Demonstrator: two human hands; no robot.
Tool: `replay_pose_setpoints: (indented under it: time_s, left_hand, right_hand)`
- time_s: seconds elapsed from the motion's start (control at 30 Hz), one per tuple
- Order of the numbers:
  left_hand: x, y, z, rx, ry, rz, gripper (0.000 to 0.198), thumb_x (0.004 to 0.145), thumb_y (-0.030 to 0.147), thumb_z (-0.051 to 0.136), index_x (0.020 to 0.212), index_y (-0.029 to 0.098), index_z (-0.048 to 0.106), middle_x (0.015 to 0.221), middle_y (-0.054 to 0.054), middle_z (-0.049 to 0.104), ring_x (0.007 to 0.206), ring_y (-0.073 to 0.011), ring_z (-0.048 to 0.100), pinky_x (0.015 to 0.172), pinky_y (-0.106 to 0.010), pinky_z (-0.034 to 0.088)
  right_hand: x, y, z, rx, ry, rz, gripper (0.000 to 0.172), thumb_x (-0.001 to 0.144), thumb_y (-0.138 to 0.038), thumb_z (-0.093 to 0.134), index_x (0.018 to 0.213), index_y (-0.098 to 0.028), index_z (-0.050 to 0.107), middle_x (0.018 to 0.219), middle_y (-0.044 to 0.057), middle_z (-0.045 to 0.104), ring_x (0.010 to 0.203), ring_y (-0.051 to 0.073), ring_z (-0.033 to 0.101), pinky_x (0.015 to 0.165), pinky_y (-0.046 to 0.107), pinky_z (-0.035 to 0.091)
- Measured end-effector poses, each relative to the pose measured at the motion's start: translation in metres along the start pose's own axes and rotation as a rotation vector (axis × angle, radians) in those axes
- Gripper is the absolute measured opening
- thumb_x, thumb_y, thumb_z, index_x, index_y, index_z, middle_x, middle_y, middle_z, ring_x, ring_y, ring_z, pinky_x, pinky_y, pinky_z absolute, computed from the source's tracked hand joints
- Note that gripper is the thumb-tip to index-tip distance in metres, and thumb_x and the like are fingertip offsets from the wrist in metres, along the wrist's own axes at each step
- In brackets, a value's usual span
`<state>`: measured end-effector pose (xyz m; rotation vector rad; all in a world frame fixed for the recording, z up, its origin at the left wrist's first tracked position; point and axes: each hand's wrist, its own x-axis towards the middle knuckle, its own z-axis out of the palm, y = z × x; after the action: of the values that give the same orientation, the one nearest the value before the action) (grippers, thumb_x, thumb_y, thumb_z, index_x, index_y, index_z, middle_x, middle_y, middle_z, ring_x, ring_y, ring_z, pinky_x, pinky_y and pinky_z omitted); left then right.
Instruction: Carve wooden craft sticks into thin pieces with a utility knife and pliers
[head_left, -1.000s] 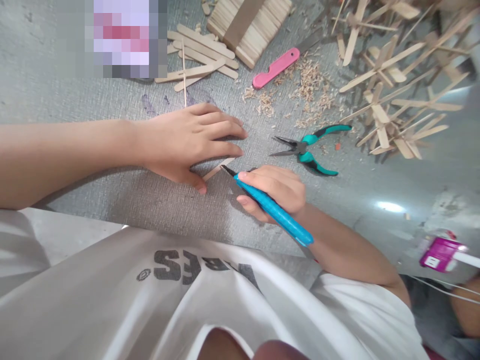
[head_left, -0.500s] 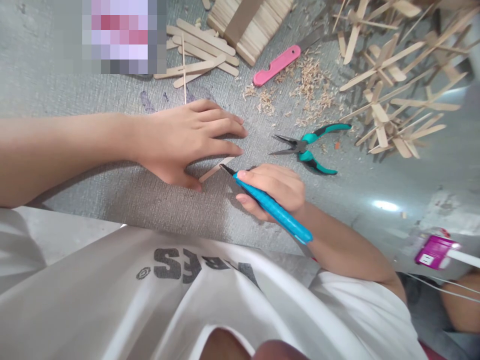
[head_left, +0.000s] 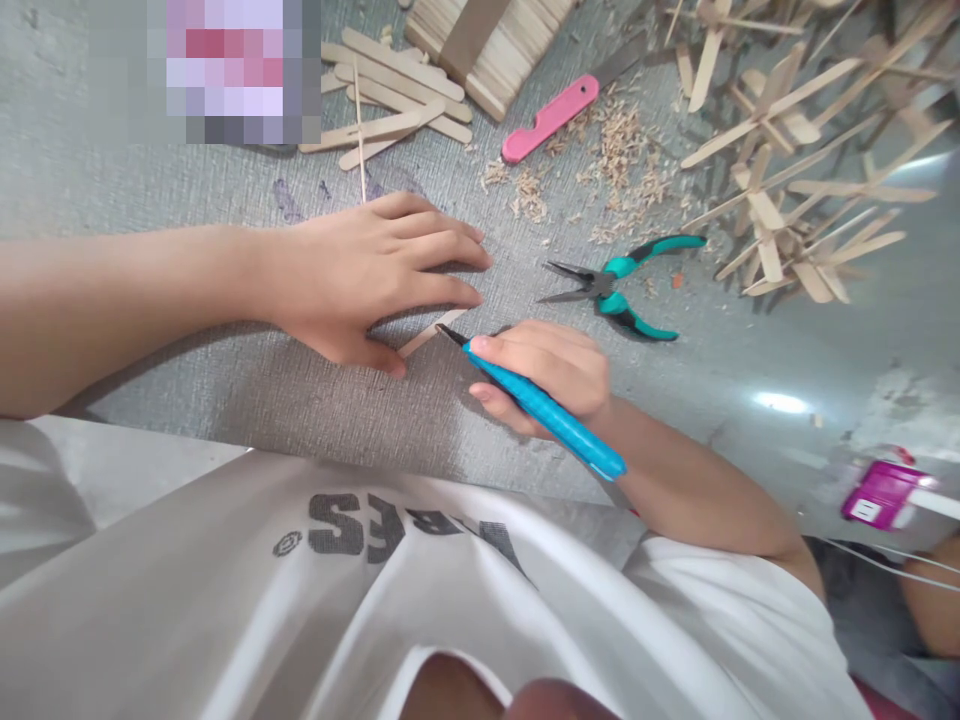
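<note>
A short strip of a wooden craft stick (head_left: 421, 339) lies slantwise on the grey table. Palm down, my left hand (head_left: 375, 270) pins the strip, its thumb at the near end and its index finger close to the far end. The other fingers are spread on the tabletop. In my right hand (head_left: 559, 372) is a blue-handled craft knife (head_left: 551, 415), its narrow dark tip touching the strip between my left thumb and index finger. My right fingers are closed round the handle. Right of the hands, long-nose pliers (head_left: 600, 285) with teal grips lie with spread jaws.
Loose craft sticks (head_left: 401, 85) and a banded stack of sticks (head_left: 491, 50) lie at the back. A pink-handled folding saw (head_left: 551, 118) is beside sawdust (head_left: 622, 165). Crossed-stick pieces (head_left: 772, 120) crowd the right. A purple object (head_left: 885, 495) sits at the far right.
The view has shifted slightly. The knife tip has moved a little along the strip toward my left thumb; both hands keep nearly the same pose.
</note>
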<state>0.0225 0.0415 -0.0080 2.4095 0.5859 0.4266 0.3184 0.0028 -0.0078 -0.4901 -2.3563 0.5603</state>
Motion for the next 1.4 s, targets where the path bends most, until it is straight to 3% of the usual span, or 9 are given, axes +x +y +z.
replay_pose_setpoints:
  time_s: [0.33,0.63,1.13,1.4]
  left_hand:
    - [-0.0011,0.0007,-0.0012,0.053,0.027,0.028,0.067,0.084,0.051,0.079,0.148,0.034,0.07,0.16,-0.015,0.065,0.151,-0.0466,0.059,0.127,-0.066,0.044]
    - [-0.0019,0.0011,-0.0011,0.073,0.01,0.035,0.07,0.085,0.05,0.079,0.151,0.033,0.067,0.161,-0.016,0.064,0.15,-0.0476,0.059,0.127,-0.067,0.043]
    - [-0.0009,0.003,-0.003,0.111,-0.019,0.035,0.072,0.085,0.049,0.08,0.154,0.033,0.065,0.163,-0.016,0.062,0.152,-0.0462,0.058,0.127,-0.066,0.044]
    - [-0.0007,0.0035,-0.0026,0.085,0.002,0.031,0.065,0.088,0.047,0.078,0.151,0.035,0.067,0.162,-0.015,0.064,0.153,-0.045,0.059,0.128,-0.065,0.043]
  right_hand:
    - [-0.0021,0.0002,-0.0009,-0.029,0.017,-0.005,0.036,0.11,-0.035,0.066,0.143,-0.021,0.065,0.093,0.001,0.079,0.076,0.017,0.074,0.07,0.031,0.061]
    - [-0.0012,-0.0002,0.0005,-0.042,0.023,-0.019,0.026,0.111,-0.035,0.065,0.128,-0.016,0.07,0.091,0.004,0.079,0.076,0.018,0.074,0.069,0.032,0.061]
    - [-0.0021,0.0001,-0.0002,-0.017,0.003,-0.015,0.026,0.108,-0.031,0.069,0.129,-0.015,0.069,0.091,0.004,0.079,0.076,0.019,0.073,0.069,0.034,0.06]
    - [-0.0037,0.0012,0.0009,-0.01,0.002,0.005,0.029,0.108,-0.032,0.068,0.135,-0.021,0.066,0.092,0.001,0.077,0.077,0.017,0.073,0.07,0.032,0.059]
